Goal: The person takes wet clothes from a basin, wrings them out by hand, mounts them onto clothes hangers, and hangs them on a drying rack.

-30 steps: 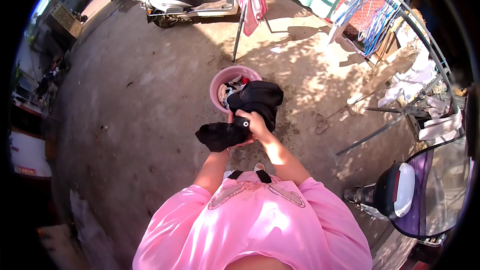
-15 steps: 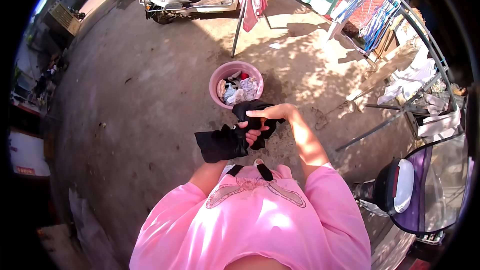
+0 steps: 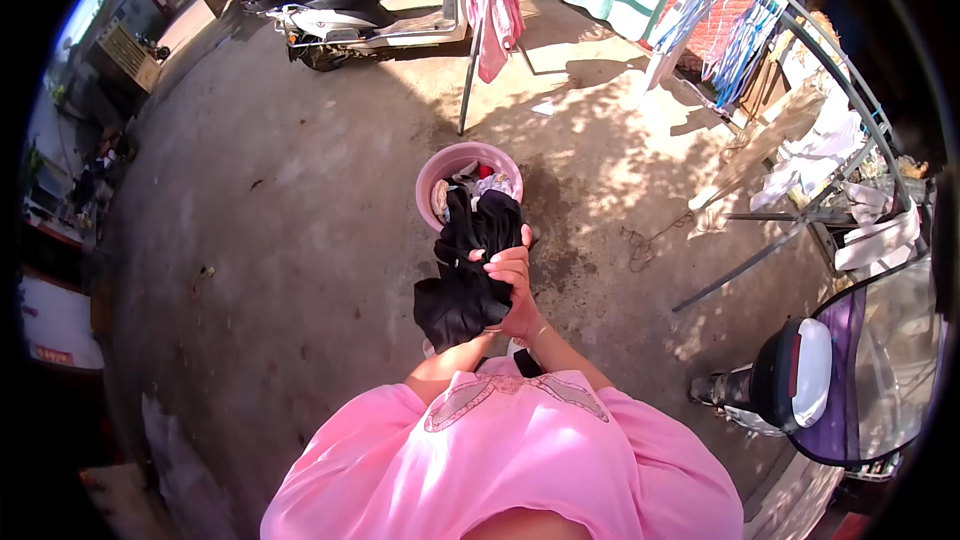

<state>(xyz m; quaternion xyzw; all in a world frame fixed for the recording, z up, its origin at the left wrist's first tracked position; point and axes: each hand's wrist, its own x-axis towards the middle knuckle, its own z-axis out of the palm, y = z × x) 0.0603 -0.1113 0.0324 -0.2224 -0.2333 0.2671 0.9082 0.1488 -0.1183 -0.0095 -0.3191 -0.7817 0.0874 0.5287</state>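
A bunched black garment [image 3: 465, 280] hangs in front of me, its upper folds overlapping the near rim of a pink basin [image 3: 430, 175]. My right hand [image 3: 515, 275] is closed round the garment's right side, fingers wrapped over the cloth. The left forearm runs into the lower part of the garment. Of my left hand [image 3: 476, 255] little shows but what looks like a fingertip against the cloth; the rest is covered by black fabric. Inside the basin lie several light-coloured clothes [image 3: 492, 183] and a bit of red cloth.
A drying rack with a pink cloth [image 3: 493, 25] stands beyond the basin, near a parked scooter [image 3: 370, 25]. At right are metal rack poles [image 3: 745, 255], blue and white hangers [image 3: 745, 45] and another vehicle [image 3: 800, 375]. Wet patches mark the concrete ground [image 3: 270, 240].
The right hand has moved down and inward to wrap the garment's side. The garment is gathered more upright, and more of the left hand is covered. The view has shifted slightly.
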